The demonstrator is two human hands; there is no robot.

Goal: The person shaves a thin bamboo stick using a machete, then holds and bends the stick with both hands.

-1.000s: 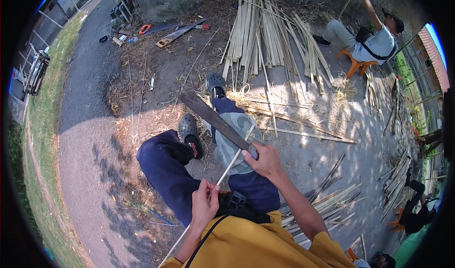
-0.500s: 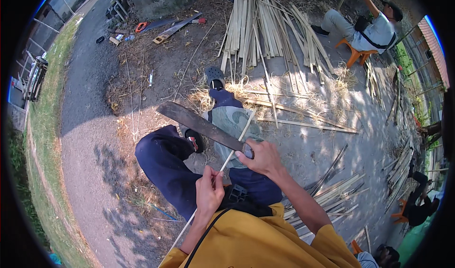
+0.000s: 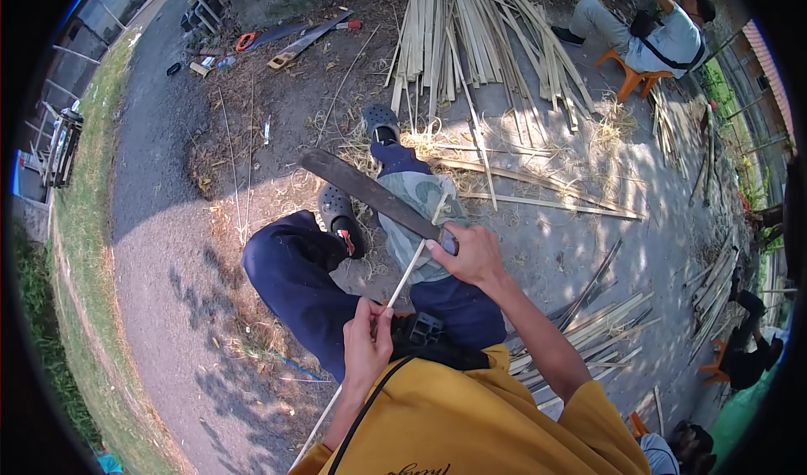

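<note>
My left hand (image 3: 367, 340) is closed in a pinch around a thin pale wooden strip (image 3: 408, 271). The strip runs from beside my left forearm up and to the right, under the blade. My right hand (image 3: 472, 256) grips a machete (image 3: 366, 187) by its handle, which the fingers mostly hide. The long dark blade points to the upper left and crosses the strip near its far end, just above my right leg. A grey-green patterned cloth (image 3: 403, 235) lies over that leg, below blade and strip.
Many pale strips (image 3: 445, 46) lie piled ahead, with another bundle (image 3: 601, 332) at my right. Curly shavings (image 3: 609, 130) litter the ground. Handsaws (image 3: 307, 42) lie at the far left. A person sits on an orange stool (image 3: 630, 76) at the upper right; others sit at lower right.
My right hand and the machete have slid forward along the strip, away from my left hand, which stays almost in place. More of my left shoe shows now.
</note>
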